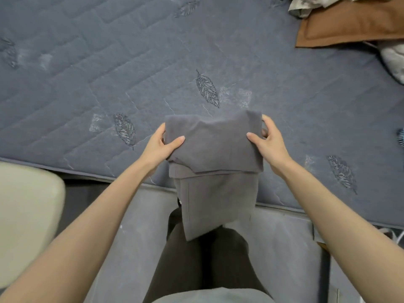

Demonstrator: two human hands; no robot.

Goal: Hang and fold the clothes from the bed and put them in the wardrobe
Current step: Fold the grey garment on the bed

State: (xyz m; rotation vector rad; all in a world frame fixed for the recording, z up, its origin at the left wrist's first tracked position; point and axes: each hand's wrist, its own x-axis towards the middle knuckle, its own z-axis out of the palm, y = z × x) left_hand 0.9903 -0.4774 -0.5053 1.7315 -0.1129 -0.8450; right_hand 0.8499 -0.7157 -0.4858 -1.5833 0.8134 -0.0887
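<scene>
- Grey garment (215,149), one piece, is held up over the near edge of the bed (87,84); it is folded over at the top, and its lower flap hangs down in front of the person's dark trousers (196,265), hiding part of them
- Left hand (160,147) grips the garment's left side: thumb on top, the other fingers hidden beneath the cloth
- Right hand (270,143) grips the right side: thumb pressed on top, fingers curled round the edge and only partly seen
- One pale beige object (28,215) sits low on the left, blurred and cut off by the frame; what it is cannot be told
- Bed shows a grey quilted surface with three plain stitched leaves near the hands, fainter ones farther off
- One brown pillow (349,25) lies at the far right corner, cut off
- Two crumpled patterned cloths, one behind the pillow (303,6) and one just beside it (393,62), both cut off by the frame
</scene>
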